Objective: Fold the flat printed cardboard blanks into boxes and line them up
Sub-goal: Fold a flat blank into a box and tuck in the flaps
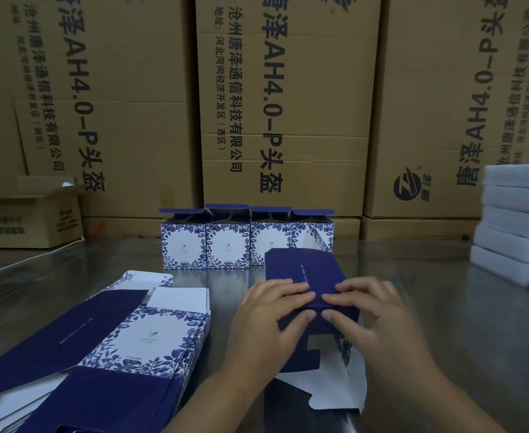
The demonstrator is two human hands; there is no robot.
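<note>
Both of your hands are on the half-formed navy-blue cardboard box [303,270], which lies on its side just in front of you. On your left hand [266,320] and your right hand [378,317] the fingers lie over the top panel and the thumbs press the near face, so each hand pinches the same folded edge, fingertips almost touching. That hold looks meant to sharpen the crease and square the sleeve. The white-backed flaps at 6 o'clock lie loose on the table, so that end is not yet closed. At 12 o'clock from the box stands the row of four blue-and-white floral printed boxes [228,245], upright, side by side and touching, lids open. The free place for this one seems to be at the row's 3 o'clock end. The stack of flat printed blanks [150,335] lies at 9 o'clock, near your left hand for the next pick. You work on a dull, reflective metal table [444,307]. Stacked white foam blocks [513,220] sit at 2 o'clock, a small open brown carton [32,220] at 10 o'clock, and tall brown shipping cartons [288,104] wall off the back.
</note>
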